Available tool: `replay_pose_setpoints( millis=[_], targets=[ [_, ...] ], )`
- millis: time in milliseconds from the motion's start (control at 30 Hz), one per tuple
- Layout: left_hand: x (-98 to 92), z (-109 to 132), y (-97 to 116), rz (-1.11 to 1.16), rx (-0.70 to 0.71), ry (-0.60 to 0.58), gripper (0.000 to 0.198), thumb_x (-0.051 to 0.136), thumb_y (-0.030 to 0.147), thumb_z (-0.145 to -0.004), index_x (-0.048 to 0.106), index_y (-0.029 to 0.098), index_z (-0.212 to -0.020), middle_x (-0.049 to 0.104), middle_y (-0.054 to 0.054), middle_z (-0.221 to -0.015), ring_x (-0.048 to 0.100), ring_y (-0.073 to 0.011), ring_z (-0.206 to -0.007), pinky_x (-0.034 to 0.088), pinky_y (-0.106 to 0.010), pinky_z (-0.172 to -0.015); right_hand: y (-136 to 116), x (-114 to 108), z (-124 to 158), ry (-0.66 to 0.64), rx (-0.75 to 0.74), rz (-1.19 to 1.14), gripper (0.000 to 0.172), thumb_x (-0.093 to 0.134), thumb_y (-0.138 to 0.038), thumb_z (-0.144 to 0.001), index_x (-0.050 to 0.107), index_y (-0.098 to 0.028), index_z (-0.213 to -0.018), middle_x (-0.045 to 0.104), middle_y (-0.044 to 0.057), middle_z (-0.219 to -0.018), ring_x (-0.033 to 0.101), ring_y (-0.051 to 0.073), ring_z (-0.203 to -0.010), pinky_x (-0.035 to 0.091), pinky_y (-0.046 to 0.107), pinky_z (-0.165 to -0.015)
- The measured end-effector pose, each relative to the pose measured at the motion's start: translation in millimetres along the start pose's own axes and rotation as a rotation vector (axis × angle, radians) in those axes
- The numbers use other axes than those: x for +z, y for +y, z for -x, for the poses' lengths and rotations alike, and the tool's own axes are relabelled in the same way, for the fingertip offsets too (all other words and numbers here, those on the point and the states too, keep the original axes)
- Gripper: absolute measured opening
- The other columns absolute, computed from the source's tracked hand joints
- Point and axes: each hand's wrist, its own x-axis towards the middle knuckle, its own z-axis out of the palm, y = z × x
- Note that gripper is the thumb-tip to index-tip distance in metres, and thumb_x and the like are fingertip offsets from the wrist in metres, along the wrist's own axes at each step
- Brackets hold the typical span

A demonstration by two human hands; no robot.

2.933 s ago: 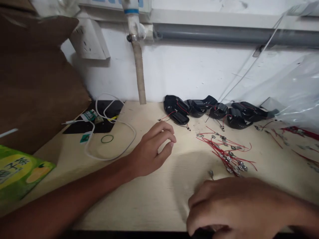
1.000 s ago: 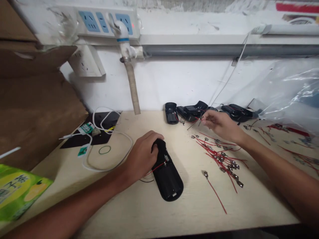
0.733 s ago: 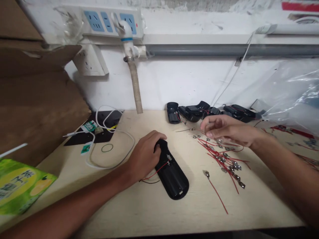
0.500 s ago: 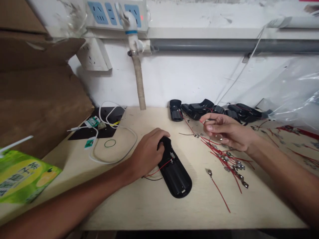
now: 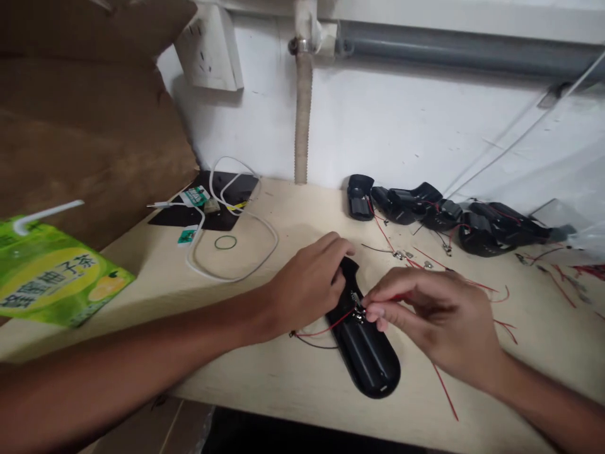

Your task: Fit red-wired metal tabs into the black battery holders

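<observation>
A long black plastic casing (image 5: 367,356) lies on the table, its hollowed side with two rounded channels facing up. My left hand (image 5: 307,287) is closed around its far end and presses it down. A red wire and a black wire trail from the casing's left side beneath that hand. At the casing's middle my right hand (image 5: 437,321) pinches a small metal contact (image 5: 360,313) with thumb and forefinger; some red wire shows between these fingers. The fingertips partly hide the contact, and I cannot tell how it sits against the casing.
Several black casings (image 5: 406,205) stand along the wall. Loose red wires (image 5: 445,391) with metal contacts lie around my right hand. To the left are a white cable (image 5: 227,277), a dark sheet (image 5: 184,217), a green drink carton (image 5: 61,271) with a straw and a cardboard box (image 5: 85,145).
My right hand has come from above the pile of wired contacts to the middle of the casing. My left hand keeps hold of the casing's far end. The view has tilted down.
</observation>
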Motion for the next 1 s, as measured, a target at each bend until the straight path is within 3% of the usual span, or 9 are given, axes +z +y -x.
replay_pose_setpoints(
  millis=[100,300,400,633,1000],
  targets=[
    [1.1,2,4,-0.012,0.028,-0.069,0.026,0.041,0.002,-0.076,0.054,0.016,-0.093,0.057,-0.004,-0.093,0.057,-0.0156,-0.083,0.049,-0.030,-0.073,1,2,3,-0.059,-0.201,0.147,0.016,0.066,-0.007,-0.082,0.065,-0.022,-0.088,0.070,0.002,-0.078,0.066,0.015,-0.070,0.055,0.029,-0.061],
    [-0.6,3,7,0.012,0.037,-0.103,0.024,0.039,0.001,-0.075,0.054,0.016,-0.088,0.055,-0.004,-0.088,0.056,-0.0145,-0.078,0.048,-0.028,-0.069,-1,-1,6,-0.231,-0.309,0.208,0.030,0.061,-0.002,-0.083,0.062,-0.023,-0.104,0.070,0.005,-0.090,0.067,0.016,-0.082,0.056,0.029,-0.067],
    [-1.5,3,7,0.011,0.032,-0.113,0.023,0.040,0.002,-0.076,0.054,0.015,-0.088,0.055,-0.004,-0.089,0.056,-0.0146,-0.078,0.047,-0.028,-0.068,-2,-1,5,-0.271,-0.271,0.170,0.027,0.063,-0.005,-0.083,0.063,-0.023,-0.103,0.071,0.004,-0.088,0.067,0.016,-0.080,0.056,0.029,-0.065],
    [-1.8,3,7,-0.032,0.043,-0.122,0.021,0.041,0.003,-0.075,0.053,0.015,-0.087,0.055,-0.004,-0.088,0.054,-0.0137,-0.072,0.045,-0.027,-0.063,2,0,-3,-0.293,-0.012,-0.044,0.008,0.071,-0.015,-0.080,0.068,-0.020,-0.086,0.072,0.003,-0.077,0.068,0.014,-0.069,0.055,0.025,-0.060],
    [-1.6,2,7,-0.035,0.057,-0.123,0.016,0.041,0.005,-0.079,0.053,0.015,-0.084,0.053,-0.003,-0.084,0.053,-0.0129,-0.070,0.044,-0.027,-0.063,3,1,-4,-0.284,-0.072,0.062,0.007,0.062,-0.013,-0.086,0.064,-0.020,-0.085,0.066,0.003,-0.077,0.063,0.014,-0.073,0.051,0.029,-0.063]
  ],
)
